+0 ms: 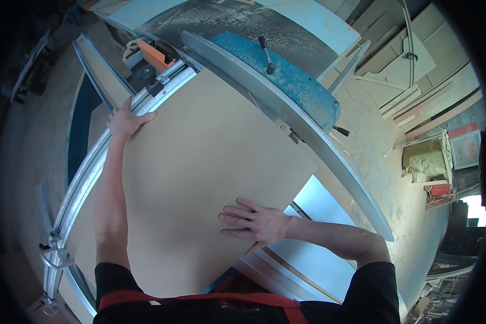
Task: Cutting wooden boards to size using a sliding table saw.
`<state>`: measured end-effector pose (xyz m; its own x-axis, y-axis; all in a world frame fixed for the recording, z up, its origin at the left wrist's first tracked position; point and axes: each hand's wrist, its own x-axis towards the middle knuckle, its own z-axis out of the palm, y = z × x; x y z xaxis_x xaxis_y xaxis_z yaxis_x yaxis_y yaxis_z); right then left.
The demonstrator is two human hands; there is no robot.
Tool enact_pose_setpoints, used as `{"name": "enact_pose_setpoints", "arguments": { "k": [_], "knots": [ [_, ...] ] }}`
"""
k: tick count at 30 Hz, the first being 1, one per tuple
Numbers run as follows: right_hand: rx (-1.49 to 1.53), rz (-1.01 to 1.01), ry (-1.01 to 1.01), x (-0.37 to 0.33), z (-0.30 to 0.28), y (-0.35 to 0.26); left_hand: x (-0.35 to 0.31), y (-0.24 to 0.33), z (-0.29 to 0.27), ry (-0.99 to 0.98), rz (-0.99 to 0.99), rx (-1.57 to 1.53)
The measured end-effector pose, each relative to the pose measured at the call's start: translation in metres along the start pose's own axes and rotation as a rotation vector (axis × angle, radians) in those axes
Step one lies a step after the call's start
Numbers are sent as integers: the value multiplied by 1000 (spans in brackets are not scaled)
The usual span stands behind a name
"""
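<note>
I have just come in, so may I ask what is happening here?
A person leans over a large tan board, with both hands on it. The left hand is at the board's left side, thumb on the board and fingers by the metal rail. The right hand lies flat near the lower right edge. Beyond the board's far side are a long grey fence and a dusty blue housing.

Too small to read
Red characters [472, 147] mark a pale, red-topped rectangular panel [462, 155], right of frame.
</note>
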<state>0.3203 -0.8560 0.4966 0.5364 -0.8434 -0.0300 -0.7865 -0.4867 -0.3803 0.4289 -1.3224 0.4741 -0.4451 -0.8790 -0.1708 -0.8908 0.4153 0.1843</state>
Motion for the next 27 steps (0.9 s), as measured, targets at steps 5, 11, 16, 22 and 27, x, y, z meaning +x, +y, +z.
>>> {"name": "enact_pose_setpoints", "arguments": {
  "k": [5, 11, 16, 22, 27],
  "knots": [
    [2, -6, 7, 19, -4, 22, 28, -7, 2, -3, -13, -12],
    [19, -4, 13, 45, -7, 41, 53, -13, -9, -15, -30, -25],
    [25, -3, 24, 59, -10, 55, 74, -20, -10, -19, -27, -39],
    [24, 2, 39, 75, -12, 67, 99, -32, -8, 12, -15, -10],
    [15, -5, 44, 110, -25, 64, 114, -59, -28, 26, -5, -9]
  ]
}}
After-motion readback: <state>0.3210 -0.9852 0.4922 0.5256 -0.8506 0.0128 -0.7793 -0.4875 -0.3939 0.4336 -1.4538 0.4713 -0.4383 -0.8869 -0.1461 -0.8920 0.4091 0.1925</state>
